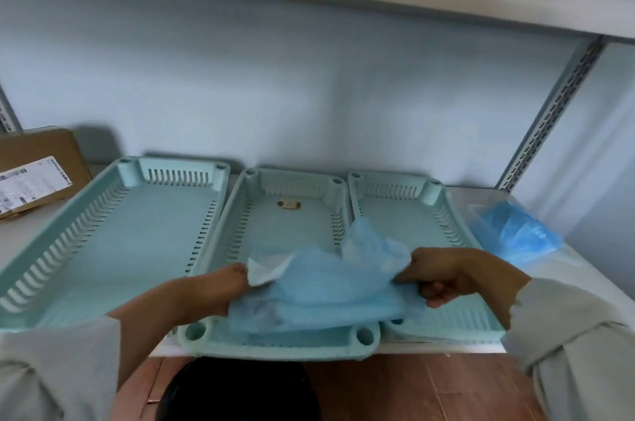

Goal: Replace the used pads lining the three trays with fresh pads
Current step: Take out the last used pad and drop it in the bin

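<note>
3 pale-green trays sit side by side on the white shelf [584, 286]: left tray [113, 235] at 9 o'clock, middle tray [285, 346] dead centre, right tray [446, 214] at 3. Both hands grip one crumpled blue pad [323, 296] over the middle tray's near end, spilling onto the right tray: left hand [220, 286] pinches its white-backed corner, right hand [446, 274] is closed on the bunched 3 o'clock edge. Bag w/ folded blue pads [515, 231] lies just beside the right tray at 3, cardboard box [37, 169] at 10.
</note>
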Motion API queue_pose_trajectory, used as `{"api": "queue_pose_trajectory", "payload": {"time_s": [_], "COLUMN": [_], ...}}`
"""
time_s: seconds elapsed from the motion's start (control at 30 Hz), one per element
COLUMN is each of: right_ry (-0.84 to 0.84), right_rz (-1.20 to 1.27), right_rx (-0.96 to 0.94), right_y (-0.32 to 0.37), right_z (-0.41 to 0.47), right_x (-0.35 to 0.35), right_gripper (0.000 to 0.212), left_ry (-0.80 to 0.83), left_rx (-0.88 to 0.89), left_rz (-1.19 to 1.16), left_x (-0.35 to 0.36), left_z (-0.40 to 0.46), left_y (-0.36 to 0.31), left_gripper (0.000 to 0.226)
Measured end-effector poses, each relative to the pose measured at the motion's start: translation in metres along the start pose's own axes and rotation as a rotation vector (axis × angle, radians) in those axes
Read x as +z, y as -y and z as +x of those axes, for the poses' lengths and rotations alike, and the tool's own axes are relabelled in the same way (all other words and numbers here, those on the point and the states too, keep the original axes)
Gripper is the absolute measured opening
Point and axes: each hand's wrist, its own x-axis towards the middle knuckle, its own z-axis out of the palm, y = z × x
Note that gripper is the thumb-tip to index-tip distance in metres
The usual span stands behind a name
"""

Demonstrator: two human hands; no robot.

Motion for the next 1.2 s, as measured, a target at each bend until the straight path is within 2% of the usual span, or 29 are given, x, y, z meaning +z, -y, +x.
{"api": "queue_pose_trajectory", "payload": {"time_s": [0.07, 0.1, 0.13, 0.2, 0.3, 0.4, 0.43, 0.5, 0.57, 0.63, 0.73, 0.83, 0.93, 0.97, 1.03, 1.07, 1.13, 1.17, 1.2], "right_ry": [-0.162, -0.276, -0.360, -0.345, -0.143, -0.074, -0.069, -0.128, -0.254, -0.329, -0.361, -0.364, -0.222, -0.237, -0.353, -0.419, -0.497, -0.479, -0.440], "right_rz": [0.289, 0.359, 0.366, 0.327, 0.276, 0.245, 0.240, 0.226, 0.289, 0.459, 0.686, 0.560, 0.385, 0.383, 0.553, 0.666, 0.713, 0.688, 0.697], "right_rx": [-0.071, -0.112, -0.143, -0.185, -0.188, -0.182, -0.186, -0.232, -0.319, -0.405, -0.442, -0.381, -0.280, -0.288, -0.354, -0.385, -0.401, -0.394, -0.388], "right_y": [0.003, 0.004, 0.004, 0.000, -0.015, -0.033, -0.036, -0.037, -0.033, -0.026, -0.017, -0.014, -0.014, -0.011, -0.006, -0.003, 0.005, 0.008, 0.010], "right_z": [0.019, 0.028, 0.035, 0.042, 0.042, 0.040, 0.039, 0.039, 0.039, 0.039, 0.038, 0.035, 0.026, 0.023, 0.021, 0.019, 0.012, 0.008, 0.005], "right_x": [0.000, 0.003, 0.007, 0.016, 0.020, 0.014, 0.014, 0.015, 0.016, 0.015, 0.015, 0.014, 0.010, 0.006, -0.003, -0.008, -0.015, -0.017, -0.019], "right_gripper": [0.029, 0.032, 0.034, 0.041, 0.047, 0.057, 0.056, 0.035, 0.020, 0.016, 0.014, 0.022, 0.053, 0.057, 0.061, 0.060, 0.051, 0.044, 0.036], "left_ry": [-0.147, -0.216, -0.259, -0.301, -0.300, -0.202, -0.200, -0.258, -0.359, -0.495, -0.675, -0.744, -0.805, -0.812, -0.728, -0.623, -0.423, -0.407, -0.462], "left_rx": [-0.072, -0.118, -0.165, -0.221, -0.254, -0.317, -0.330, -0.317, -0.229, -0.123, -0.018, 0.039, 0.102, 0.117, 0.136, 0.114, 0.026, 0.008, 0.048], "left_rz": [-0.300, -0.396, -0.480, -0.558, -0.438, -0.035, 0.106, 0.256, 0.239, 0.147, 0.055, 0.063, 0.054, 0.016, -0.096, -0.122, -0.028, 0.020, 0.023], "left_x": [-0.002, -0.002, -0.001, 0.003, 0.011, 0.022, 0.025, 0.031, 0.032, 0.030, 0.026, 0.020, 0.009, 0.005, -0.006, -0.009, -0.011, -0.012, -0.012], "left_z": [0.015, 0.022, 0.030, 0.039, 0.038, 0.029, 0.027, 0.027, 0.031, 0.034, 0.032, 0.029, 0.026, 0.023, 0.016, 0.009, -0.001, -0.002, -0.001], "left_y": [-0.002, -0.002, 0.001, 0.008, 0.019, 0.023, 0.022, 0.018, 0.012, 0.004, -0.018, -0.040, -0.060, -0.068, -0.082, -0.088, -0.095, -0.097, -0.099], "left_gripper": [0.035, 0.035, 0.036, 0.037, 0.030, 0.017, 0.016, 0.019, 0.017, 0.019, 0.037, 0.047, 0.044, 0.047, 0.059, 0.064, 0.065, 0.062, 0.055]}}
